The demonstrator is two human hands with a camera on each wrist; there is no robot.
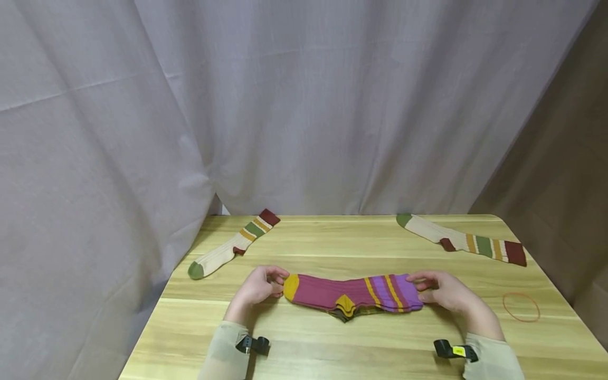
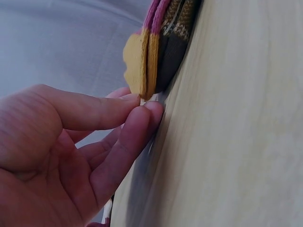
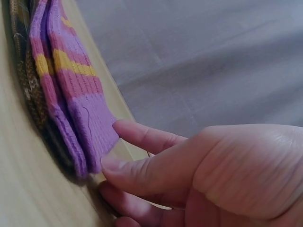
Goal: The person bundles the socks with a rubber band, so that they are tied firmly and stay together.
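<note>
A pair of magenta socks (image 1: 318, 292) with mustard toe and heel and a striped purple cuff lies flat in the middle of the table. Underneath it, mostly hidden, are dark brown socks (image 2: 173, 56), whose dark heel peeks out below the mustard one. My left hand (image 1: 260, 286) is at the toe end, thumb and fingertips close together against the tip of the toes. At the cuff end is my right hand (image 1: 444, 289); its thumb and forefinger are spread apart along the purple edge, touching it.
Toward the back left lies a cream sock (image 1: 220, 258) with a green toe and striped cuff. A matching cream sock (image 1: 432, 230) lies at the back right. An orange rubber band (image 1: 505, 306) rests near the right edge. Grey curtain (image 1: 304, 105) hangs behind the wooden table (image 1: 332, 351).
</note>
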